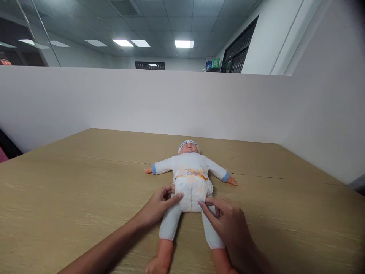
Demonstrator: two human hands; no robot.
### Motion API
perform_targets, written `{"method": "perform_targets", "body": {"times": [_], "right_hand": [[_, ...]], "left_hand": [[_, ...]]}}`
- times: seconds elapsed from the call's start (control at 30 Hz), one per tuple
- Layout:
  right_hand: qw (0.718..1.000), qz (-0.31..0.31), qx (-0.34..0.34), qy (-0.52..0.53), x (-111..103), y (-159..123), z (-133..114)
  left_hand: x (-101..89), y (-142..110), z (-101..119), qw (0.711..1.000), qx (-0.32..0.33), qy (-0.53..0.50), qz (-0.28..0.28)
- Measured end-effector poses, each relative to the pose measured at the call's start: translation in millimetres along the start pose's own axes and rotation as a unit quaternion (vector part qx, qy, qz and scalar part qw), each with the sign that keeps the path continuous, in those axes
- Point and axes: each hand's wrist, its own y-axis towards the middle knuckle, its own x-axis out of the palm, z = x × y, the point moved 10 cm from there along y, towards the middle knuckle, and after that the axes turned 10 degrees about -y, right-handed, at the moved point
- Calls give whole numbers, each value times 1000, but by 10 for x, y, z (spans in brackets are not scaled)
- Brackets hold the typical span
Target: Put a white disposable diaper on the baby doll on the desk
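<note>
A baby doll (189, 161) lies on its back, arms spread, its feet toward me. It wears a white suit with blue cuffs and a white headband with lettering. Around its hips sits a white diaper (191, 192) with an orange printed waistband. At the diaper's left leg edge is my left hand (161, 203), thumb on the front and fingers curled at the side, partly hidden. My right hand (225, 217) pinches the diaper's right leg edge between thumb and index finger.
The doll rests on a wide wood-grain table (85, 190) with a thin seam across it. A white partition wall (142, 102) rises behind the table, and another white wall (327, 114) stands at the right.
</note>
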Motion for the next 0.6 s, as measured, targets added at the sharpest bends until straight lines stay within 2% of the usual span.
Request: {"method": "perform_targets", "body": {"times": [0.1,0.2,0.27,0.37,0.43,0.53,0.6], "right_hand": [[998,28,-42,-27,-96,-3,-88],[997,45,-60,-23,-178,11,-40],[996,64,-57,-20,-224,35,108],[993,107,-33,-48,-251,132,490],[989,117,-16,-84,-185,266,772],[985,81,-5,-149,62,551,1113],[983,50,-6,-177,247,724,1258]], "left_hand": [[-45,-32,79,998,41,49,28],[-93,-84,145,993,64,91,44],[-163,-114,170,989,71,115,57],[-326,-95,226,976,98,177,76],[-475,-12,299,951,142,255,100],[-711,225,384,876,208,409,151],[-841,447,349,829,217,489,166]]}}
